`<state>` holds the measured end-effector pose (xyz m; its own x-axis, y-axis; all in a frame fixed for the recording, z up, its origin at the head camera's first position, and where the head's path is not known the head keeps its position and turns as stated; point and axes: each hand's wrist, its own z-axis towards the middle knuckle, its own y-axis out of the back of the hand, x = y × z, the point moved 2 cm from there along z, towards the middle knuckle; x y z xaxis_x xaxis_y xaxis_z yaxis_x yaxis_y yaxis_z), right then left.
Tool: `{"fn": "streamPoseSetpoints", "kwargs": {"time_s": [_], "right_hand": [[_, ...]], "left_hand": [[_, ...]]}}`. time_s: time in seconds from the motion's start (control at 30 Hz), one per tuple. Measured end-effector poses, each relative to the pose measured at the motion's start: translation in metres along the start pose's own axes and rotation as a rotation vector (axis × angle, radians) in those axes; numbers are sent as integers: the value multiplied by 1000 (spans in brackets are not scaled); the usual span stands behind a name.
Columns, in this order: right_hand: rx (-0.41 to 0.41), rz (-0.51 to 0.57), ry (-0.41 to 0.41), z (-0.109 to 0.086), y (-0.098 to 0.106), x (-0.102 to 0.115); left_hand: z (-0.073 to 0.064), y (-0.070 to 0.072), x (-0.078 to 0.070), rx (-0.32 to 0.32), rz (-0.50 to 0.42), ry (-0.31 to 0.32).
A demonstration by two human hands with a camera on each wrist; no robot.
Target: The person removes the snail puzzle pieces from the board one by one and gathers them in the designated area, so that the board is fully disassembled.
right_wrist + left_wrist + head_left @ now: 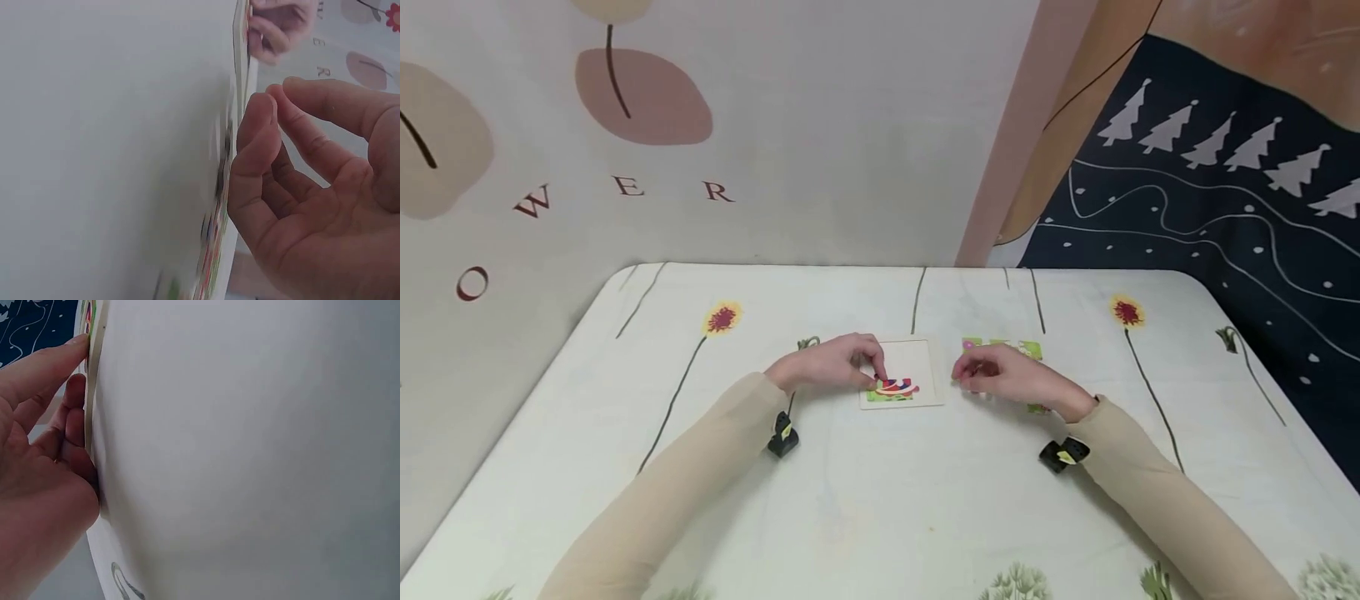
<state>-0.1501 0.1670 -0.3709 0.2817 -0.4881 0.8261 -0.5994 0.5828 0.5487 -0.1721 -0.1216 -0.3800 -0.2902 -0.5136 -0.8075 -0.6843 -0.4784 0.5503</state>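
A pale puzzle board (925, 367) lies flat on the table, with joined colourful puzzle pieces (895, 390) along its near left part. My left hand (838, 362) reaches over the board's left side, its fingertips touching these pieces. In the left wrist view, one outstretched digit (53, 362) presses at the board's raised edge. My right hand (1011, 379) hovers right of the board, over several loose green puzzle pieces (1030, 348). Its fingers (253, 150) are loosely bent toward the thumb, and no piece is visible between them. The hand partly hides the loose pieces.
The table (865, 500) has a white cloth printed with flowers (722, 318). Behind it hangs a pale printed cloth (850, 150), and a dark cloth with white trees (1217, 183) hangs at the right. A small black camera sits at each wrist.
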Motion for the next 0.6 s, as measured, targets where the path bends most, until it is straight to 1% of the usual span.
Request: {"fn": "streamPoseSetpoints", "kwargs": {"time_s": [0.27, 0.47, 0.6], "right_hand": [[31, -21, -9, 20, -16, 19], [42, -29, 8, 32, -22, 26], [51, -37, -4, 39, -27, 30]], "left_hand": [[0, 3, 3, 5, -26, -24], [1, 3, 2, 19, -33, -45], [2, 3, 3, 22, -46, -55]]}}
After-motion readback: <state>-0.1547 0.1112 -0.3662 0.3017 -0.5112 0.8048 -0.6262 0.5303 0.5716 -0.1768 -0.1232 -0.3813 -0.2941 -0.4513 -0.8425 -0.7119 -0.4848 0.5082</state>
